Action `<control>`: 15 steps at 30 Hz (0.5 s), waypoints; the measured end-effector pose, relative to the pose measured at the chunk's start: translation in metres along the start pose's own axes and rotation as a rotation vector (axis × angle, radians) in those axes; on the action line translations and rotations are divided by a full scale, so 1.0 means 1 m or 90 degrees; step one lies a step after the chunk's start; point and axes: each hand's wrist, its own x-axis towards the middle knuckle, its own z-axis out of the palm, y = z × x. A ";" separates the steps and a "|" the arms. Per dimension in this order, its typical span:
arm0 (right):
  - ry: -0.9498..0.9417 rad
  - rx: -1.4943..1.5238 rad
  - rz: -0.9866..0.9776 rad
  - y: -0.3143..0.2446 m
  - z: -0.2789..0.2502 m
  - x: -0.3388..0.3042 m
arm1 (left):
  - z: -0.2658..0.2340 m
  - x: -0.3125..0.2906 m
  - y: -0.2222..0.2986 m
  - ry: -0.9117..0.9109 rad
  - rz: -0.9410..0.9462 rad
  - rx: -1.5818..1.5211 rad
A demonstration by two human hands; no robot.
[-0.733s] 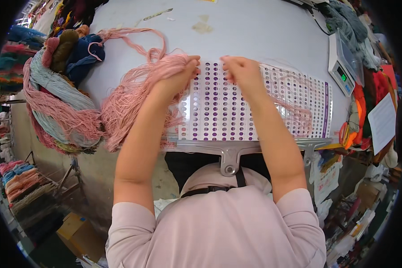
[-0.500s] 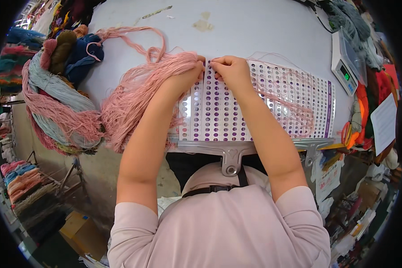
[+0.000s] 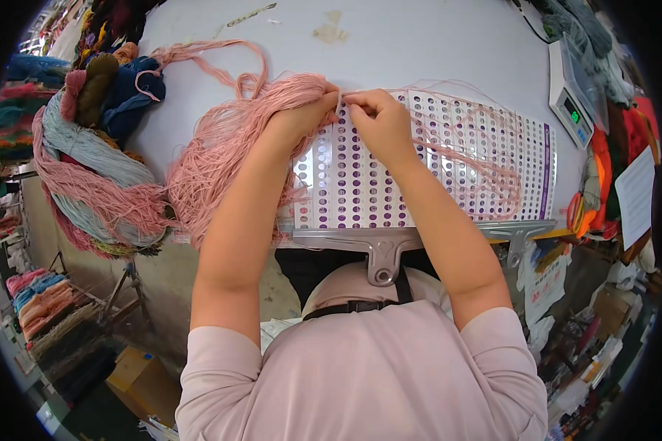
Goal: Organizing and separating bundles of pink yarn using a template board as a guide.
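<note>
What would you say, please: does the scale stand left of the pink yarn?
No, the scale stands right of the pink yarn.

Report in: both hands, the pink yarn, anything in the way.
Left hand holding pink yarn bundle. Right hand close beside it, fingers bent; can't tell if gripping a strand. Loose pink strands lying across dotted sheet.

open: far tabletop (image 3: 434, 44) | left blocked: pink yarn (image 3: 232, 143) | right blocked: scale (image 3: 571, 95)
</note>
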 end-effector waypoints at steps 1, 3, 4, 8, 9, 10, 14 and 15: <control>0.006 -0.023 0.028 -0.002 -0.004 0.001 | -0.003 -0.003 0.014 -0.005 0.000 0.001; 0.011 -0.042 0.055 -0.007 -0.010 0.004 | -0.025 -0.011 0.044 0.113 -0.057 0.459; -0.019 -0.152 -0.013 -0.008 -0.012 0.006 | -0.044 -0.008 0.031 0.201 0.034 0.384; -0.122 -0.425 -0.070 -0.016 -0.016 0.013 | -0.073 0.003 -0.010 0.249 0.153 -0.164; -0.120 -0.422 -0.073 -0.014 -0.017 0.015 | -0.067 0.003 -0.008 0.227 0.184 -0.358; -0.087 -0.442 -0.159 -0.012 -0.019 0.016 | -0.061 0.002 -0.006 0.146 0.160 -0.441; -0.027 -0.383 -0.357 0.002 -0.021 0.025 | -0.051 -0.007 0.000 0.033 0.164 -0.485; -0.035 -0.322 -0.387 0.002 -0.021 0.026 | -0.050 -0.011 0.000 0.002 0.147 -0.544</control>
